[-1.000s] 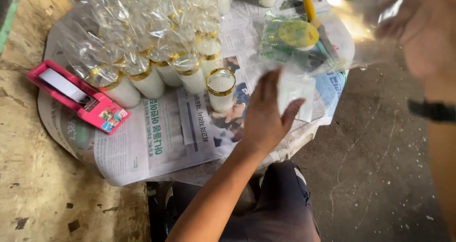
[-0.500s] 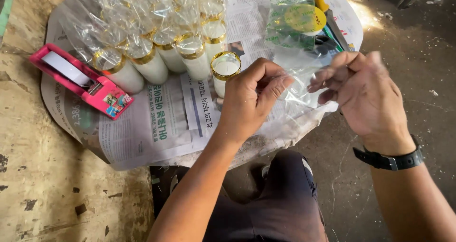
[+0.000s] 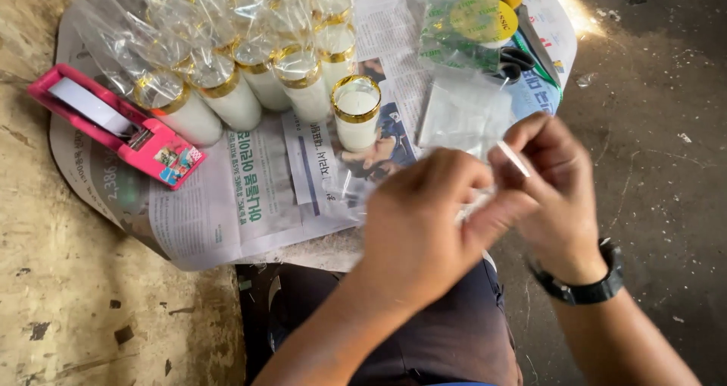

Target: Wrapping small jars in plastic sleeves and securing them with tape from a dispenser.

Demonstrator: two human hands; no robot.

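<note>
unwrapped candle (image 3: pixel 356 113) — 1 | pink tape dispenser (image 3: pixel 117 125) — 1 | hands — 2: left (image 3: pixel 420 223), right (image 3: pixel 553 181)

Floor (image 3: pixel 666 166) on the right: dark grey concrete, gritty, w/ small pale flecks and bits of debris. Bright patch of light hits it at the top, near the upper right edge. Left side: worn tan surface (image 3: pixel 68 303), rough and stained, w/ dark chips and gouges, looks like old board or slab, can't tell which. A low round stand, covered w/ spread newspaper (image 3: pixel 227 212), sits btwn the two. No walls or windows in view.
</note>
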